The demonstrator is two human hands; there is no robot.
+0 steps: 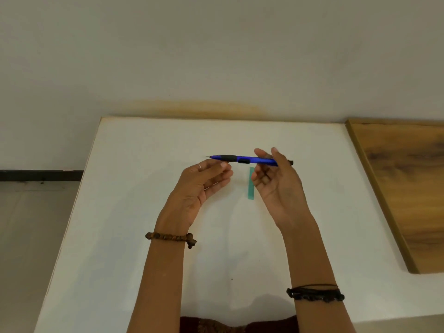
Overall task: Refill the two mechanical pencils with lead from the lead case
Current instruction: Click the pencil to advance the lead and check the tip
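A blue mechanical pencil (249, 160) with a black grip lies level in the air above the white table (134, 188), tip pointing left. My right hand (276, 186) holds its rear part between thumb and fingers. My left hand (204, 186) touches the pencil's black grip near the tip with its fingertips. A thin green lead case (250, 188) lies flat on the table just below the pencil, between my two hands. Only one pencil is visible.
A wooden board (403, 188) lies at the table's right side. A pale wall rises behind the table's far edge. The table's left edge drops to a floor (28, 224).
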